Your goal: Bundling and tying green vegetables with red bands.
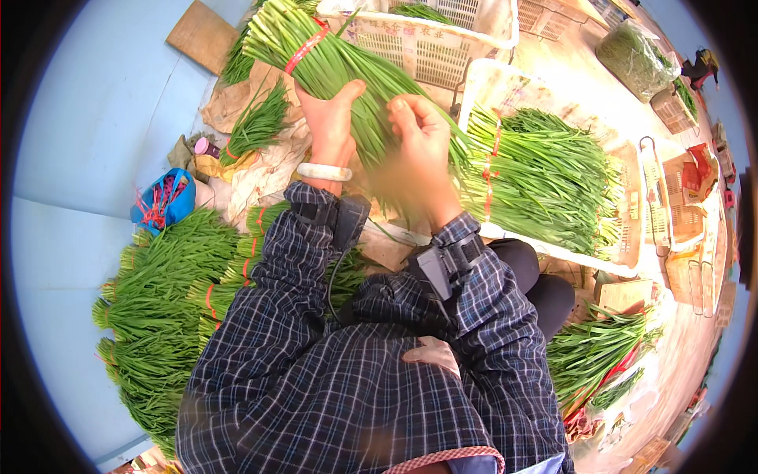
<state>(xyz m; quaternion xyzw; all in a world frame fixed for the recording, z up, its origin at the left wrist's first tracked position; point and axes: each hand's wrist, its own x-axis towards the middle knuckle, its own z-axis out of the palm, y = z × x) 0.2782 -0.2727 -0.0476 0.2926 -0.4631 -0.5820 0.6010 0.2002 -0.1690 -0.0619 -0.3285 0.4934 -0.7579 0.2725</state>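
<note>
A large bunch of garlic chives [359, 87] slants across the top middle, its pale stem ends at upper left and green leaves trailing down right. A red tie [306, 49] circles it near the stems. My left hand [328, 118], a pale bangle at its wrist, grips the bunch from the near side with the thumb up along it. Against the leaves on the right, my right hand [424, 146] is closed in a pinch; whatever lies between its fingertips is too small to make out. The area just below that hand is blurred.
Tied chive bunches fill a white crate [493, 81] at right, and others [170, 284] are piled at left. Another crate [410, 49] stands at the top. Loose chives [596, 351] lie at lower right. A blue bag [167, 197] of red ties sits at left.
</note>
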